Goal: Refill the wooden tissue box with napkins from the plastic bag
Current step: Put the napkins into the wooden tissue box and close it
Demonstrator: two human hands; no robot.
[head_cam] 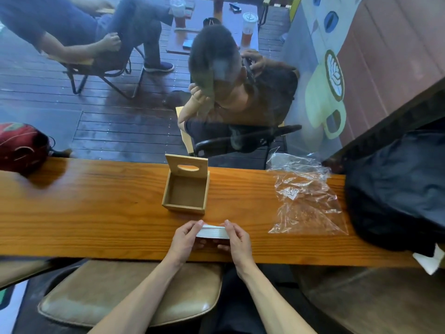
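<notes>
The wooden tissue box (186,208) stands in the middle of the counter with its slotted lid raised upright at the back; its inside shows bare wood. Just in front of it, near the counter's front edge, a white stack of napkins (213,232) is held between both hands. My left hand (186,237) grips the stack's left end and my right hand (237,239) grips its right end. The clear plastic bag (307,196) lies flat and crumpled on the counter to the right, apart from my hands.
The long wooden counter (96,213) runs left to right against a window. A dark bag (397,189) sits at the far right, a red helmet (21,145) at the far left. Behind the glass, people sit on chairs. A padded stool (130,292) is below me.
</notes>
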